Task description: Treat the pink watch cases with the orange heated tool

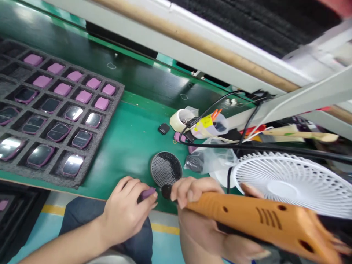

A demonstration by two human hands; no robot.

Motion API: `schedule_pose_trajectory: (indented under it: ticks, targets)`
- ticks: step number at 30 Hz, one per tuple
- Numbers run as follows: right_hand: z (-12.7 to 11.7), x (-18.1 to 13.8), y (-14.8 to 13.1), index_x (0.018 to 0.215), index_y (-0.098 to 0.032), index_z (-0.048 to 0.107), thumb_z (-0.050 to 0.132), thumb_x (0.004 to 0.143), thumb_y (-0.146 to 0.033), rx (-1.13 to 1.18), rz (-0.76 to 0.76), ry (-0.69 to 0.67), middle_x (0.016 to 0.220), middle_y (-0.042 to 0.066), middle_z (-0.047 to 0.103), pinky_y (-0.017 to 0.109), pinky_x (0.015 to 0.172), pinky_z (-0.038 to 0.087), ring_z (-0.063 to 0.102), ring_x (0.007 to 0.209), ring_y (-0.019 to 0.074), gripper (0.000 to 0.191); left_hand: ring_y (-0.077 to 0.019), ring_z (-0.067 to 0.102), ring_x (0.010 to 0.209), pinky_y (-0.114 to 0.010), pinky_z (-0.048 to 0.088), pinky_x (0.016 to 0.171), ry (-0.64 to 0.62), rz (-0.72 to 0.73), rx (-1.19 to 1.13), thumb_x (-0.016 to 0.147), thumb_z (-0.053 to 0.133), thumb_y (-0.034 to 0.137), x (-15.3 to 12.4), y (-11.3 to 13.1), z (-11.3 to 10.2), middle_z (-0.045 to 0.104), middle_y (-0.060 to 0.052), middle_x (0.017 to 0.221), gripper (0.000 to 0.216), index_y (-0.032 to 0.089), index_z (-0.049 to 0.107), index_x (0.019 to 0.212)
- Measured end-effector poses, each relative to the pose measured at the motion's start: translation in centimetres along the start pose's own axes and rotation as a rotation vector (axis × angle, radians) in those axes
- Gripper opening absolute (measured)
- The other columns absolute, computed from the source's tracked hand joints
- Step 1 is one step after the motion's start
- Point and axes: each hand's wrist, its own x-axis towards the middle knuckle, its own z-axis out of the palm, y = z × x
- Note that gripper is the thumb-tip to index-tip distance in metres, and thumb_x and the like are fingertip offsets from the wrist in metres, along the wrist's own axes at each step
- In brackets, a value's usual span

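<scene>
My right hand (200,205) is wrapped round an orange electric screwdriver (244,216), whose dark front end points left toward my other hand. Between the thumb and fingers of my left hand (128,205) is a small purple watch case (147,193), mostly covered by the fingers. Just beyond both hands sits a round grey dish (162,170) with a pitted surface and tiny dark pieces gathered on its right side. The screwdriver's front end overlaps the dish's near edge in view; whether they touch, I cannot tell.
A grey foam tray (106,124) at left holds several purple watch cases and dark-screened ones. Behind the dish are a black square part (164,128), a cream tape roll (180,119) and a cup of tools (213,126). A white fan (286,187) and black cables (211,145) crowd the right.
</scene>
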Motion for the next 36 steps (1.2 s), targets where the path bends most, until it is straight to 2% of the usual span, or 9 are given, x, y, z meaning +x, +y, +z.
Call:
schedule_pose_trajectory:
  ticks: [3, 6, 9, 12, 15, 19, 23, 29, 36]
  targets:
    - [-0.2, 1.2, -0.4, 0.149, -0.050, 0.062, 0.065, 0.103, -0.083, -0.009, -0.128, 0.040, 0.090, -0.004, 0.074, 0.038, 0.055, 0.059, 0.062, 0.059, 0.0191, 0.056, -0.0308, 0.067, 0.120, -0.051, 0.049, 0.112, -0.029, 0.001, 0.001, 0.109, 0.072, 0.023, -0.3, -0.1, -0.2, 0.079, -0.011, 0.130, 0.024, 0.020, 0.079, 0.132]
    - [-0.6, 1.8, 0.1, 0.141, -0.044, 0.065, 0.070, 0.100, -0.082, 0.009, -0.136, 0.075, 0.085, -0.005, 0.073, 0.035, 0.051, 0.058, 0.060, 0.054, 0.0178, 0.056, -0.0319, 0.067, 0.131, -0.053, 0.045, 0.120, -0.066, 0.041, -0.042, 0.110, 0.063, 0.018, -0.7, -0.3, -0.3, 0.077, -0.012, 0.146, 0.032, 0.017, 0.076, 0.139]
    - [-0.6, 2.0, 0.9, 0.133, -0.039, 0.068, 0.072, 0.097, -0.085, 0.020, -0.130, 0.098, 0.079, -0.006, 0.071, 0.032, 0.048, 0.055, 0.060, 0.051, 0.0173, 0.059, -0.0300, 0.069, 0.124, -0.051, 0.046, 0.118, -0.051, 0.024, -0.028, 0.111, 0.061, 0.017, -0.7, -0.3, -0.1, 0.080, -0.010, 0.140, 0.029, 0.018, 0.077, 0.136]
    - [-0.4, 1.9, 1.5, 0.129, -0.037, 0.069, 0.072, 0.097, -0.084, 0.024, -0.132, 0.122, 0.079, -0.006, 0.071, 0.031, 0.048, 0.055, 0.060, 0.050, 0.0168, 0.057, -0.0309, 0.069, 0.121, -0.050, 0.047, 0.113, -0.034, -0.016, 0.019, 0.113, 0.066, 0.025, -0.4, -0.1, -0.1, 0.080, -0.011, 0.133, 0.022, 0.018, 0.077, 0.131]
    - [-0.4, 1.8, 1.7, 0.128, -0.036, 0.068, 0.073, 0.096, -0.084, 0.027, -0.125, 0.129, 0.079, -0.006, 0.072, 0.031, 0.047, 0.054, 0.058, 0.050, 0.0165, 0.057, -0.0327, 0.068, 0.126, -0.051, 0.046, 0.115, -0.050, 0.000, -0.001, 0.114, 0.064, 0.028, -0.1, 0.0, -0.4, 0.078, -0.014, 0.139, 0.024, 0.016, 0.076, 0.132]
    - [-0.3, 1.8, 1.6, 0.126, -0.036, 0.065, 0.073, 0.094, -0.087, -0.001, -0.108, 0.152, 0.078, -0.007, 0.069, 0.031, 0.047, 0.053, 0.057, 0.049, 0.0168, 0.060, -0.0322, 0.066, 0.136, -0.052, 0.043, 0.123, -0.083, 0.041, -0.048, 0.113, 0.056, 0.020, -0.1, -0.2, -0.9, 0.076, -0.013, 0.150, 0.031, 0.013, 0.074, 0.137]
    - [-0.2, 1.8, 1.5, 0.125, -0.036, 0.063, 0.073, 0.094, -0.086, -0.011, -0.095, 0.166, 0.077, -0.007, 0.068, 0.031, 0.047, 0.051, 0.055, 0.048, 0.0165, 0.060, -0.0309, 0.068, 0.133, -0.051, 0.043, 0.125, -0.097, 0.042, -0.052, 0.112, 0.054, 0.016, -0.2, -0.3, -1.0, 0.079, -0.011, 0.146, 0.033, 0.014, 0.075, 0.138]
    - [-0.2, 1.7, 1.4, 0.123, -0.037, 0.064, 0.078, 0.093, -0.083, 0.022, -0.084, 0.127, 0.079, -0.007, 0.069, 0.032, 0.048, 0.054, 0.059, 0.051, 0.0171, 0.057, -0.0304, 0.069, 0.127, -0.050, 0.045, 0.119, -0.080, 0.023, -0.005, 0.114, 0.062, 0.022, -0.2, -0.1, -0.8, 0.079, -0.010, 0.140, 0.023, 0.020, 0.078, 0.131]
    - [-0.1, 1.2, 2.2, 0.126, -0.037, 0.059, 0.079, 0.093, -0.083, 0.069, -0.060, 0.099, 0.084, -0.007, 0.069, 0.032, 0.052, 0.057, 0.062, 0.054, 0.0153, 0.060, -0.0306, 0.068, 0.134, -0.049, 0.045, 0.120, -0.083, 0.103, -0.017, 0.113, 0.057, 0.015, -0.5, -1.2, -0.8, 0.077, -0.011, 0.148, 0.033, 0.020, 0.079, 0.138]
